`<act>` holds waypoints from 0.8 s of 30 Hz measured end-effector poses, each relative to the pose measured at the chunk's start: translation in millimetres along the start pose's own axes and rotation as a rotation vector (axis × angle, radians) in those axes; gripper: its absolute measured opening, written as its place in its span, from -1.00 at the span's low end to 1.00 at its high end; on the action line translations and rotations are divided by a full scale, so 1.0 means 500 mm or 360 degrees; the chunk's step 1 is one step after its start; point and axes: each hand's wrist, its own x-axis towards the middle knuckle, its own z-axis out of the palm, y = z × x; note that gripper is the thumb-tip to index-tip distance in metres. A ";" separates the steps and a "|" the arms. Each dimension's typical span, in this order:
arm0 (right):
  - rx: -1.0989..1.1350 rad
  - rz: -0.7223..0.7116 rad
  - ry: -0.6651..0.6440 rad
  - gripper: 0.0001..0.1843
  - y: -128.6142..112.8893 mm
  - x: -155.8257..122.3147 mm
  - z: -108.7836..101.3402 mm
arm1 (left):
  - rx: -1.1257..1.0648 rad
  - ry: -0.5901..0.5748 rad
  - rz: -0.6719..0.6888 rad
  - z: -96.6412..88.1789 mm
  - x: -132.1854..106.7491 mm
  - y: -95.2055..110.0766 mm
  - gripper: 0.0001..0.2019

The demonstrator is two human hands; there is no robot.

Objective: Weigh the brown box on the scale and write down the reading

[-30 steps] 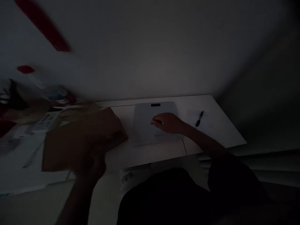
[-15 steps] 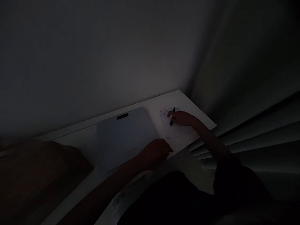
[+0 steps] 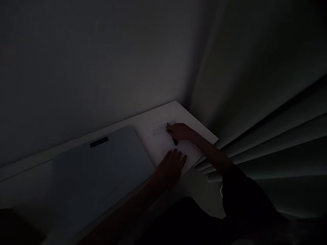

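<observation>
While the room sits in very dim light, I see the right hand [image 3: 182, 132] closed around a dark pen [image 3: 174, 140], its fingers curled and the tip set down on a white sheet of paper [image 3: 166, 143] bearing faint rows of small print near its far edge. That grip reads to me as a writing hold, with the wrist resting low on the page for steadiness. At about seven o'clock from it, just beside it, the left hand [image 3: 170, 167] lies flat and relaxed, fingers spread, gripping nothing, pressing the near edge of the same sheet; I judge it is there to keep the page from sliding. At nine o'clock from both hands lies a flat, pale grey slab [image 3: 97, 173] with a small dark bar near its far side; I cannot tell what it is. Everything rests on a white table [image 3: 184, 110] pushed into a corner, with a bare wall [image 3: 102, 68] at twelve o'clock and slatted blinds [image 3: 268, 143] running off toward three o'clock. A dark sleeve [image 3: 245, 200] covers the right upper arm.
</observation>
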 end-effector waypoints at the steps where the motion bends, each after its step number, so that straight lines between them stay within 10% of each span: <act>1: 0.0013 -0.0011 0.0025 -0.80 0.005 0.003 -0.003 | 0.0001 -0.0006 -0.0038 0.002 -0.002 0.002 -0.50; 11: 0.0005 -0.0222 0.0710 -0.84 0.058 0.038 -0.003 | -0.0005 -0.0133 -0.0104 -0.010 -0.016 0.011 -0.51; 14: 0.0592 -0.0201 0.0985 -0.50 0.058 0.043 0.034 | -0.0004 -0.0116 -0.0093 -0.017 -0.015 0.013 -0.53; 20: 0.1848 -0.0149 0.0377 -0.26 0.060 0.058 0.071 | 0.0031 -0.0057 -0.0126 -0.020 -0.015 0.010 -0.59; 24: 0.1603 -0.0062 0.0692 -0.40 0.056 0.061 0.084 | 0.0100 0.0072 -0.0124 -0.016 -0.018 0.009 -0.60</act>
